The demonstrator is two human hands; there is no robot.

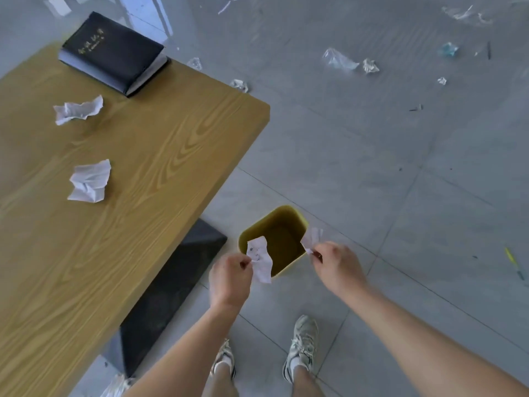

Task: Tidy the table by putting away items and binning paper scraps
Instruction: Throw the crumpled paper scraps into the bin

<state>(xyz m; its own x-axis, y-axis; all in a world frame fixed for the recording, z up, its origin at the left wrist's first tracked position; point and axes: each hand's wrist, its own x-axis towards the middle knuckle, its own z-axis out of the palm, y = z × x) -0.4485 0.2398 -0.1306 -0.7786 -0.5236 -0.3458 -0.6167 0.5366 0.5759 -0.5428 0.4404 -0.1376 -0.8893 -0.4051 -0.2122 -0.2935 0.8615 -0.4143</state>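
A small yellow bin (297, 217) stands on the grey floor beside the wooden table (160, 173). Above its near rim, my left hand (229, 279) pinches a torn white paper scrap (261, 260). My right hand (335, 266) pinches a smaller torn scrap (312, 238) over the bin's right edge. Two crumpled paper pieces lie on the table: one at the far left (78, 109), one nearer (90, 181). A thick black book (113, 53) rests at the table's far corner.
The table's dark base (171, 285) juts out to the left of the bin. Several crumpled scraps and clear plastic bits (339, 60) litter the floor beyond. A yellow pen (513, 263) lies on the floor at right. My feet stand just behind the bin.
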